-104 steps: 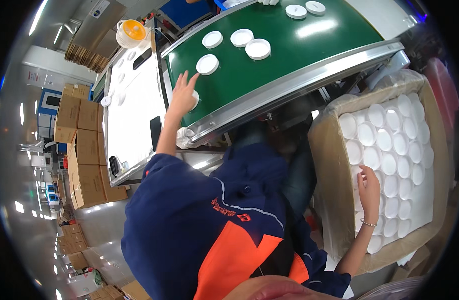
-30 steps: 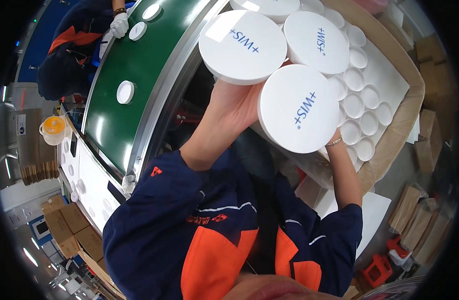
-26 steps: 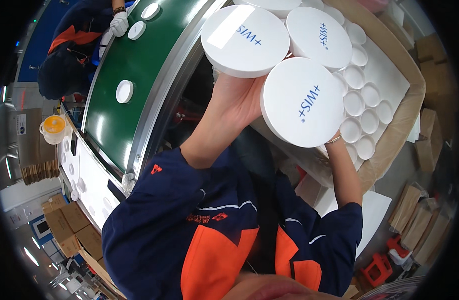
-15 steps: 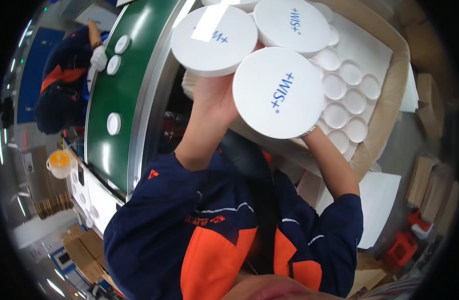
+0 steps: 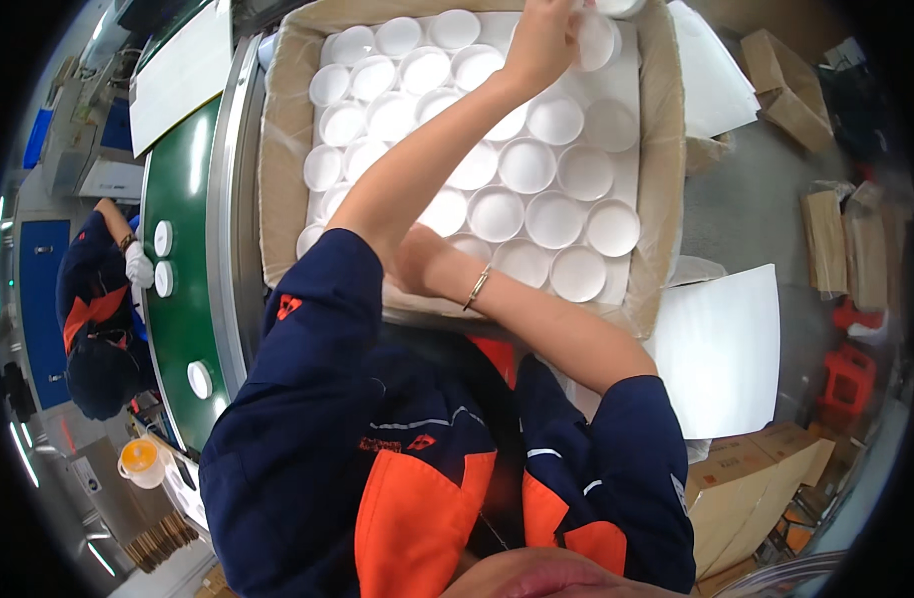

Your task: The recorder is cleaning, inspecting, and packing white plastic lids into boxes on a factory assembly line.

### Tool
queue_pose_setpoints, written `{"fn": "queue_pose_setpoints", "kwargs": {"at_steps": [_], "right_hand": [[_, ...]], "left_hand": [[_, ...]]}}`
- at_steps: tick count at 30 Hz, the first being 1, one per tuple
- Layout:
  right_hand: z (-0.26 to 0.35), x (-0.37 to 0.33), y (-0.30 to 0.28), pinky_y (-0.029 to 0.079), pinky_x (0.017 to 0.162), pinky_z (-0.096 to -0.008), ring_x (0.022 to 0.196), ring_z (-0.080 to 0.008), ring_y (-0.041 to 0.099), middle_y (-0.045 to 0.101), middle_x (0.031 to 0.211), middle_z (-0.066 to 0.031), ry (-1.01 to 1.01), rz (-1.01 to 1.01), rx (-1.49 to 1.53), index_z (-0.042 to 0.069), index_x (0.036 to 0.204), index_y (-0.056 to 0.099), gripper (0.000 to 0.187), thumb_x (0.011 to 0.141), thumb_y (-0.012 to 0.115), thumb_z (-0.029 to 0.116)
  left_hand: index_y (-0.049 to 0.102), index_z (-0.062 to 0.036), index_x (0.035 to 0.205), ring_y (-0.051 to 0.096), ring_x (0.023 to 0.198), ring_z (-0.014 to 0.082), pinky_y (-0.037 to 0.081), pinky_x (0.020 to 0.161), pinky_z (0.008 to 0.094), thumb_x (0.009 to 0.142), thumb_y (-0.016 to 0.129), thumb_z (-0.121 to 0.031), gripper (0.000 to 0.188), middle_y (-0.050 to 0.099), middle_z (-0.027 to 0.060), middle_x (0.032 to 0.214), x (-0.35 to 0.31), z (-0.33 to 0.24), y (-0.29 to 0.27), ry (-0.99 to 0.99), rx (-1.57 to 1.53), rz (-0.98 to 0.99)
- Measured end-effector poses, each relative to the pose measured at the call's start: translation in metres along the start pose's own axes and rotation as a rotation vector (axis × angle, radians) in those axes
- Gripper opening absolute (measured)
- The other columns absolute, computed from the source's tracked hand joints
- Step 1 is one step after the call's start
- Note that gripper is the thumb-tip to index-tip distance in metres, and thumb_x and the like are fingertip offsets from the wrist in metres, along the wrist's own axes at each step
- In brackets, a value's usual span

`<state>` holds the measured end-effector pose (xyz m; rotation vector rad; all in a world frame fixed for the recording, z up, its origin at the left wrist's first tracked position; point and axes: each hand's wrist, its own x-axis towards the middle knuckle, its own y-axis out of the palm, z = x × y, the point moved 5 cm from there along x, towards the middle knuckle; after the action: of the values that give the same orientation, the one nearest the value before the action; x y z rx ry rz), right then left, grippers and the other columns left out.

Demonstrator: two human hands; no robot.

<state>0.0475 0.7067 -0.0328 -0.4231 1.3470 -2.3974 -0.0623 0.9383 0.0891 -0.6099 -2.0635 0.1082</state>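
My left hand (image 5: 543,45) is at the far right part of a lined carton (image 5: 283,149), its arm crossing over the carton. Its fingers are closed at the rim of a white round lid (image 5: 596,44), beside another white lid (image 5: 619,6) cut off by the top edge. Below the left forearm is my right hand (image 5: 413,257), at the near side of the carton; that forearm hides its fingers. Rows of shallow white round lids (image 5: 526,164), hollow side up, lie on a white sheet (image 5: 624,85) in the carton.
Left of the carton runs a green conveyor belt (image 5: 183,329) with several white lids on it. Across it, a co-worker's gloved hand (image 5: 139,265) is near two lids. White sheets (image 5: 721,349) lie to the right, with cardboard boxes (image 5: 756,473) and a red stool (image 5: 845,384) beyond.
The view has shifted, showing more of the carton. The large printed white discs are gone from between my hands. My left hand has moved far right; my right has moved left beneath it.
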Motion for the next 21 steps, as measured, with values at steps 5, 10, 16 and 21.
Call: {"fn": "queue_pose_setpoints", "kwargs": {"at_steps": [5,10,16,21], "right_hand": [[0.001,-0.010,-0.006,0.038,0.098,-0.0410,0.112,-0.0270,0.054,0.066,0.106,-0.0092,-0.075,-0.432,0.276,0.008,0.096,0.066,0.018,0.084,0.054,0.015],[0.002,-0.011,-0.007,0.036,0.101,-0.0399,0.116,-0.0246,0.051,0.064,0.111,-0.0074,-0.034,-0.318,0.210,0.011,0.095,0.066,0.017,0.086,0.053,0.014],[0.003,0.000,-0.004,0.047,0.087,-0.0399,0.105,-0.0231,0.062,0.067,0.107,-0.0077,0.013,0.093,-0.024,0.011,0.098,0.068,0.021,0.085,0.052,0.014],[0.010,0.000,-0.007,0.051,0.079,-0.0372,0.097,-0.0223,0.066,0.069,0.102,-0.0100,0.021,0.097,-0.069,0.010,0.093,0.070,0.018,0.082,0.055,0.013]], "left_hand": [[0.059,-0.0140,0.107,0.054,0.104,0.0267,0.054,0.073,0.0350,0.086,0.058,-0.002,0.024,0.056,0.0107,0.108,-0.033,0.030,0.047,-0.032,0.383,0.244],[0.056,-0.0070,0.114,0.055,0.097,0.0428,0.049,0.080,0.0472,0.083,0.051,-0.004,0.031,0.053,0.0251,0.106,-0.038,0.052,0.061,-0.111,0.359,0.313],[0.055,-0.0068,0.118,0.056,0.100,0.0425,0.046,0.085,0.0504,0.084,0.056,-0.016,0.035,0.058,0.0238,0.104,-0.028,0.056,0.044,-0.087,0.403,0.570],[0.057,-0.0200,0.120,0.054,0.106,0.0307,0.046,0.081,0.0489,0.092,0.053,-0.033,0.031,0.057,0.0126,0.112,-0.040,0.052,0.042,0.055,0.537,0.582]]}}
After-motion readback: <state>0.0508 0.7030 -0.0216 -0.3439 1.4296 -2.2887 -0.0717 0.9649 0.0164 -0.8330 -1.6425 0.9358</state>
